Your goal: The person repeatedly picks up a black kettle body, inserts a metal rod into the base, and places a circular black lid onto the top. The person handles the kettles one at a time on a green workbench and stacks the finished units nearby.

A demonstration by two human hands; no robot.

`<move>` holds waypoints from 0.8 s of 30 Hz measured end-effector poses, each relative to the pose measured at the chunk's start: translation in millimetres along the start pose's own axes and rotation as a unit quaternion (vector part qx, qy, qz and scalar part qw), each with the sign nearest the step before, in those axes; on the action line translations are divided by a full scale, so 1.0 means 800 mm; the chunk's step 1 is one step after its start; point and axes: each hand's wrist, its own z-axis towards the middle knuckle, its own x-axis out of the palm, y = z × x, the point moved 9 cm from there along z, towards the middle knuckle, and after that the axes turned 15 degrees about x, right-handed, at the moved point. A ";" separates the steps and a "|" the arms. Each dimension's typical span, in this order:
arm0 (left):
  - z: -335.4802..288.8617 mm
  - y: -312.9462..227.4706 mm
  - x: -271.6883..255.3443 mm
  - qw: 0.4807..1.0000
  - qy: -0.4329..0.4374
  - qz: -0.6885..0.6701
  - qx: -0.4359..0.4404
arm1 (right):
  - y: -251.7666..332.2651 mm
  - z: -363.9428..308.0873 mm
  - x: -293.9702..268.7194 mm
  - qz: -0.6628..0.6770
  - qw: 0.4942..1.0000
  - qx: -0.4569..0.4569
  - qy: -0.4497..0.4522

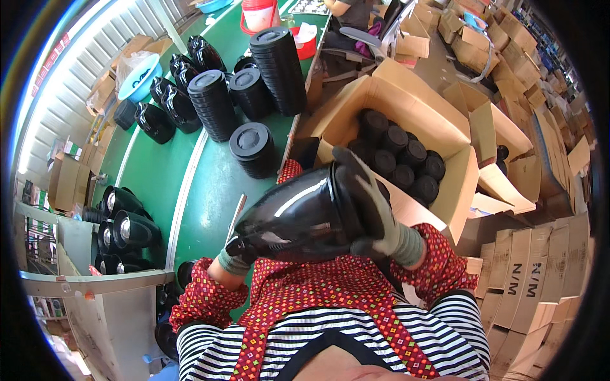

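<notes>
Clock taken from the glossy black housing [289, 219], the piece you're holding, tilted in front of your chest by the near side of the green counter [210, 209]. Narrow end at eight, wide end near three.

Your left hand [242, 249], gloved, is partly curled at the narrow end; fingers mostly hidden, so can't tell how tightly they close. Your right hand [376, 213], gloved, is spread wide across the wide end, fingers up top, thumb low, bracing it. Can't tell if the dark rim there is a separate part.

Handling: looks stiff, probably light for its bulk, likely hollow. Shiny skin probably slips and scratches, so best hold is the wide rim plus the narrow end, not the smooth flank.

Counts:
- Held housing: one.
- Standing black housings [180, 109], between ten and eleven: at least five, overlapping.
- Housings with shiny insides [136, 230], nine: at least four, partly blocked.
- Stacks of black lids [254, 143], eleven to twelve: four; layers too fine to count.
- Open carton [416, 95], between one and two: one, about eight round black pieces [395, 137] showing.
- Blue basin [152, 65], between ten and eleven: one.
- White-and-red bucket [259, 16], just before twelve: one.
</notes>
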 end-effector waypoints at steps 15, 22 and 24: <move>0.037 -0.092 0.015 0.898 -0.084 0.370 0.224 | -0.187 -0.071 -0.016 0.112 0.954 0.257 -0.104; -0.051 0.087 0.080 0.979 -0.046 0.199 0.000 | -0.100 0.034 -0.038 0.219 0.869 0.436 0.088; -0.052 0.041 0.098 0.950 0.132 0.280 -0.034 | -0.118 0.036 -0.027 -0.010 0.891 0.432 0.136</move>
